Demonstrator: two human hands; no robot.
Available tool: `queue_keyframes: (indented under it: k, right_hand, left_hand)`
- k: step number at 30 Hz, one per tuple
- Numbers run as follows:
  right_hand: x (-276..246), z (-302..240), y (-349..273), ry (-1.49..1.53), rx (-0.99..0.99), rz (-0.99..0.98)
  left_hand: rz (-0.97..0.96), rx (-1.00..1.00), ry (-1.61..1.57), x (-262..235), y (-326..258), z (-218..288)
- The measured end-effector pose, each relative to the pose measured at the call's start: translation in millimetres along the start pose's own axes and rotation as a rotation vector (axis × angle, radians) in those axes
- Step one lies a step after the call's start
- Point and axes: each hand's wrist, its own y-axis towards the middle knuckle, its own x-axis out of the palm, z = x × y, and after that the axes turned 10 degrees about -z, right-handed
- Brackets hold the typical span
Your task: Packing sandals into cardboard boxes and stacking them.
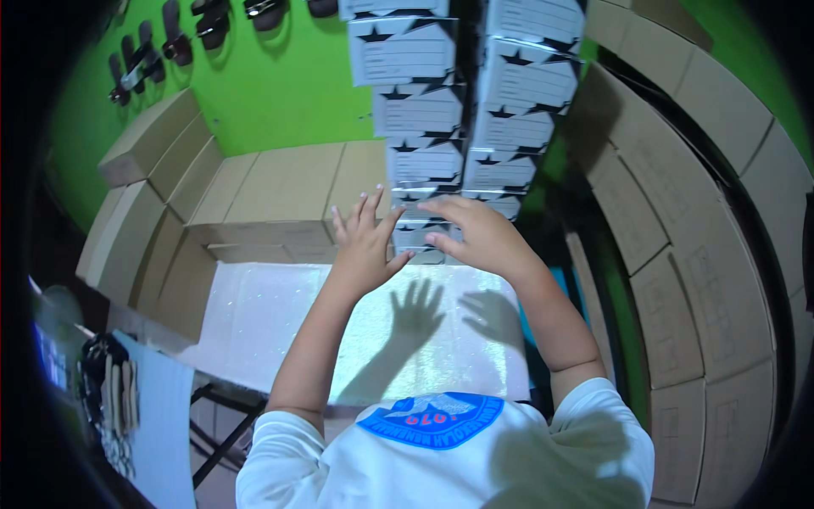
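Just beyond the fingertips of the left hand [366,246] and the right hand [475,233], the stacked white boxes [421,110] look like printed card with a slightly glossy face. Below the fingers, the table top [271,314] glitters like a grainy, shiny sheet, perhaps foil or plastic. Left of the fingers, the brown cartons [280,191] are matt, smooth corrugated cardboard. The green wall [280,93] above them looks matt painted.
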Motion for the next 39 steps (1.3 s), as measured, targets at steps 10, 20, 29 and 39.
queue_keyframes:
  k: [10, 20, 29, 39]
  right_hand:
    - [101.7, -23.8, 47.7, 0.015, 0.103, -0.419]
    - [165.2, -110.1, 119.5, -0.046, 0.283, -0.399]
    - [190.3, -179.2, 127.4, -0.189, 0.231, -0.315]
    - [226.6, -225.8, 76.3, -0.009, 0.349, -0.431]
  left_hand:
    - [-0.328, -0.267, -0.005, -5.4, -64.0, -115.7]
    - [-0.329, -0.281, 0.004, -49.7, -131.6, -226.3]
    - [-0.287, -0.301, -0.041, -101.6, -207.8, -243.3]
    - [-0.137, -0.34, -0.06, -138.7, -309.9, -246.7]
